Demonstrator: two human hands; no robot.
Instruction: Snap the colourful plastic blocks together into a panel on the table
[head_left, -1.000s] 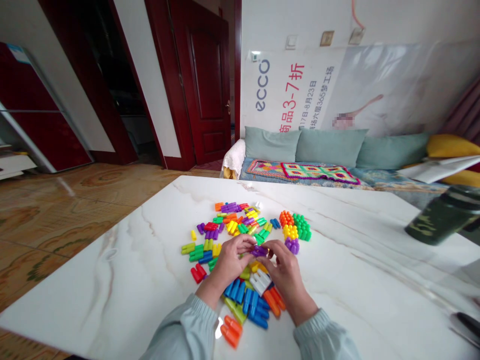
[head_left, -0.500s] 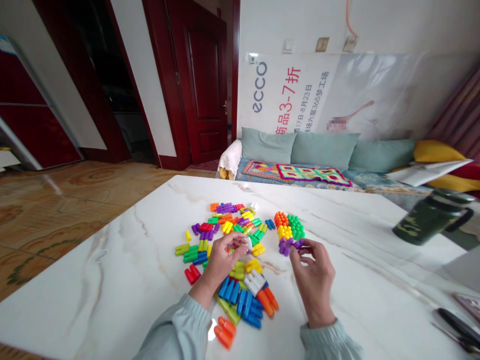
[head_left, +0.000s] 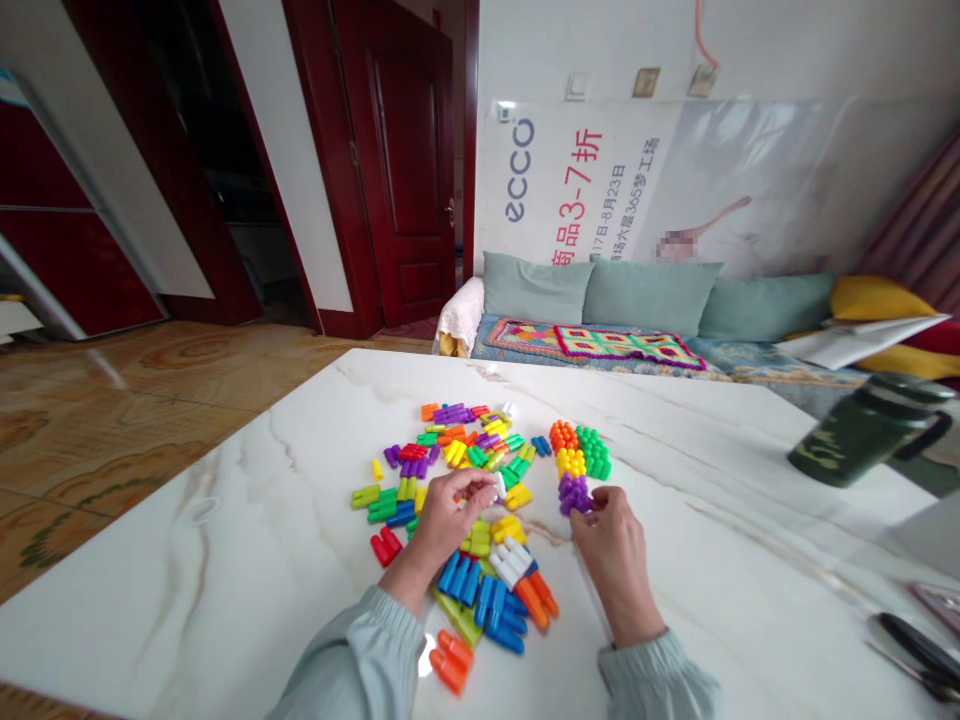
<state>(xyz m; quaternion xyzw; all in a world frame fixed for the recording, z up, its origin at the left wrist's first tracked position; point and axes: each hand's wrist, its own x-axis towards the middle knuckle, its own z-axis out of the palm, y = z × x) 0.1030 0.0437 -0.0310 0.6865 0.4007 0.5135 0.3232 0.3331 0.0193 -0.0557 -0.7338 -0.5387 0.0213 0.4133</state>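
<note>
My left hand is closed in a pinch on a small white plastic piece, just over the heap of bullet-shaped building blocks. Off to the right, the fingers of my right hand close on the near edge of a purple knobbly block. That block lies against a yellow knobbly block. Behind these sit an orange knobbly block and a green one, making a small cluster. My right fingertips are partly hidden behind the hand.
Blue blocks, an orange block and several other coloured pieces spread over the white marbled table. A dark green mug stands at the right, with a black-handled tool nearer the front. A cushioned sofa is beyond the table.
My right hand has moved slightly left and down, and the purple block has turned and now lines up with the yellow block. My left hand has hardly moved, still pinching the white piece.
</note>
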